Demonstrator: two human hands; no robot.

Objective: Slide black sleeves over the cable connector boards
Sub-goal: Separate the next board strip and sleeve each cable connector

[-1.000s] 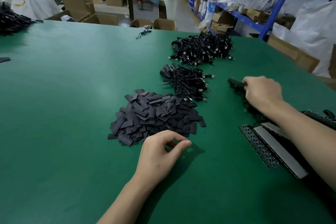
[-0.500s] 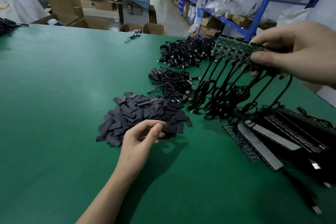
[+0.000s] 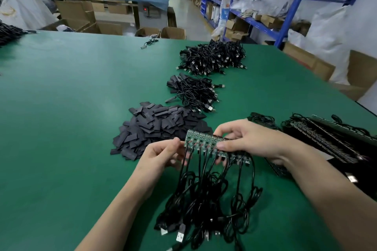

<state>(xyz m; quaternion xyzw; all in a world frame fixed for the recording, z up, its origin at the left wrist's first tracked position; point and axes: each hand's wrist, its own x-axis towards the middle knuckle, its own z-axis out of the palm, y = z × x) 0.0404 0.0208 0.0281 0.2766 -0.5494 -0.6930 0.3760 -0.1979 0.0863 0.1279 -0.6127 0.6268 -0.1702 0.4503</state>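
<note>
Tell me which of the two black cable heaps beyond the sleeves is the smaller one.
The nearer cable heap, just beyond the pile of black sleeves. The far cable heap, close to the table's back edge, spreads wider.

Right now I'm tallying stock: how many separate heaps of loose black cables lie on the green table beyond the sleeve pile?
2: a small heap of black cables just past the flat black sleeves, and a larger heap farther back. More may sit off-frame.
</note>
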